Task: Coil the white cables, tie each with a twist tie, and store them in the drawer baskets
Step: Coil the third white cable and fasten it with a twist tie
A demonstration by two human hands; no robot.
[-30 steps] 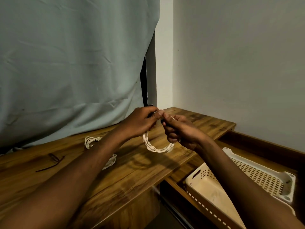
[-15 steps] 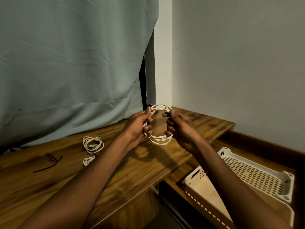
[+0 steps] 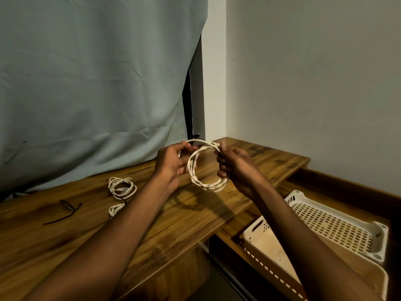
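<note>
No readable text anywhere in this shot

Looked over the coiled white cable [image 3: 206,183], the perforated plastic baskets [image 3: 338,224], the wooden tabletop [image 3: 65,235] and the grey curtain [image 3: 86,83]: no labels, brand marks, numbers or signs that I can make out on any of them.

Wooden tabletop [image 3: 173,224] carries two white cable coils [image 3: 122,187] [image 3: 115,209] near each other, black twist ties [image 3: 65,210] further left
</note>
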